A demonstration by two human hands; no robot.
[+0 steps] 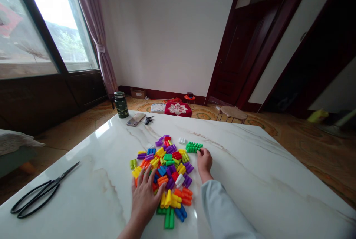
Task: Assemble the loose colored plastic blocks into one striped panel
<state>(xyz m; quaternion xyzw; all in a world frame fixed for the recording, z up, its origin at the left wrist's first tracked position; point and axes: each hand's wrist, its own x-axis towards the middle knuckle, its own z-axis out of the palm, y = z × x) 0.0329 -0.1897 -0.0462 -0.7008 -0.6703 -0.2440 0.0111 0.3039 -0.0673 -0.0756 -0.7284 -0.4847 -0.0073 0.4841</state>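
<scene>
A heap of bright plastic building blocks in several colours lies on the white marbled table. My left hand rests on the heap's near left side, fingers spread over yellow and orange blocks and gripping none. My right hand is at the heap's far right corner, thumb and fingers closed on the near right end of a cluster of green blocks standing in rows. Its fingertips are partly hidden. A small white block lies just left of that green cluster. Nearest me are green blocks and a blue block.
Black-handled scissors lie on the table at the left. Toward the far left corner are a camouflage flask, a phone and keys. Beyond the table stand a stool and a red flowered cushioned seat.
</scene>
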